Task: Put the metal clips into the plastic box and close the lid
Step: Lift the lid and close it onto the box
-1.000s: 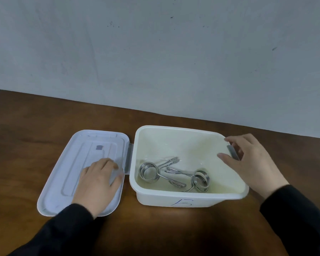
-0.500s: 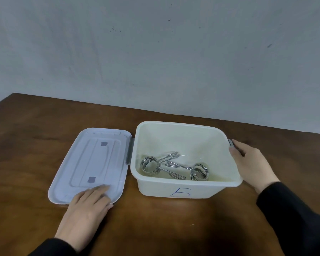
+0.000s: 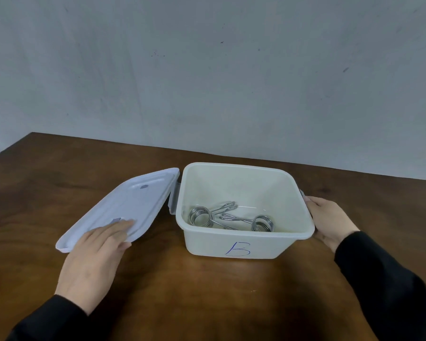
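A white plastic box point(image 3: 244, 244) marked with a blue "B" stands open on the wooden table. Two metal spring clips lie on its floor, one on the left point(image 3: 202, 216) and one on the right point(image 3: 261, 223), their wire arms crossing. The pale lid point(image 3: 130, 205) hangs from a grey hinge on the box's left side and is tilted up off the table. My left hand point(image 3: 96, 257) grips the lid's near corner, fingers on its top face. My right hand point(image 3: 330, 220) rests against the box's right wall beside the grey latch.
The dark wooden table point(image 3: 207, 291) runs back to a plain grey wall point(image 3: 207, 70). The table's left corner shows at the far left edge. Both forearms are in black sleeves.
My left hand slid from the lid's middle to its near corner and has lifted the lid off the table. My right hand moved from the box's rim to its outer right wall.
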### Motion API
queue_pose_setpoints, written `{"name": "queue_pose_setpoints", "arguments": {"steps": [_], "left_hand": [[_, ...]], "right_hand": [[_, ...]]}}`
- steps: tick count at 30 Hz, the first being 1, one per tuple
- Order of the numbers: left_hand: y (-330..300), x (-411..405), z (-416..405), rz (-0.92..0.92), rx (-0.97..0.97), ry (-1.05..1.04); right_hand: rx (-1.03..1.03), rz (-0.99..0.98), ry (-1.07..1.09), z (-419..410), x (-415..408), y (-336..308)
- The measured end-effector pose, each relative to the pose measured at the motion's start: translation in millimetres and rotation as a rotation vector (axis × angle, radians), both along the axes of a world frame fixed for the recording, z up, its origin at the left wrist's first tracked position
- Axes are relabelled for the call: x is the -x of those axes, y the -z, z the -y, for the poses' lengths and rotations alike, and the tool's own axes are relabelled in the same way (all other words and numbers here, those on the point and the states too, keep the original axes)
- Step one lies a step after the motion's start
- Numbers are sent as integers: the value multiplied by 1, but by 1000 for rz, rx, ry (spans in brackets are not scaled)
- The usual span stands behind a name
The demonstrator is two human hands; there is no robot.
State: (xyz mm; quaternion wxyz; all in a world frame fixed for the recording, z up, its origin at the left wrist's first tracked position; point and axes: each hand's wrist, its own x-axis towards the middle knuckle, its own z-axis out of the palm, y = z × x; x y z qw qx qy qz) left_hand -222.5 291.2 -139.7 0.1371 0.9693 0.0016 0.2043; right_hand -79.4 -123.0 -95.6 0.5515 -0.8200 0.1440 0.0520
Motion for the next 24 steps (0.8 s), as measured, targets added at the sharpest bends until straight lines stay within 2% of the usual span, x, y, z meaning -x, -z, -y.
{"name": "queue_pose_setpoints", "arguments": {"steps": [4,7,10,12,14,17,22,23,24], "left_hand": [[-28,1,7,272,193,-11],[-63,1,10,454,306,19],[-87,-13,5,649,349,9],[-110,-29,9,729,431,-43],[-139,-42,26,749,561,-10],[-175,-58,65,635,819,143],[-170,-101,91,194,1312,126],[-164,-107,91,88,1364,132],[-155,-112,89,-18,1329,144]], "right_hand": [[247,84,6,-3,1,-6],[393,372,109,-9,4,-24],[325,597,38,-23,10,-52],[252,643,-83,-34,9,-67],[156,605,-223,-44,7,-77],[-1,528,-292,-48,5,-84],[-176,466,-158,-29,13,-78],[-193,466,-99,-25,14,-74],[-206,455,-45,-22,16,-70]]}}
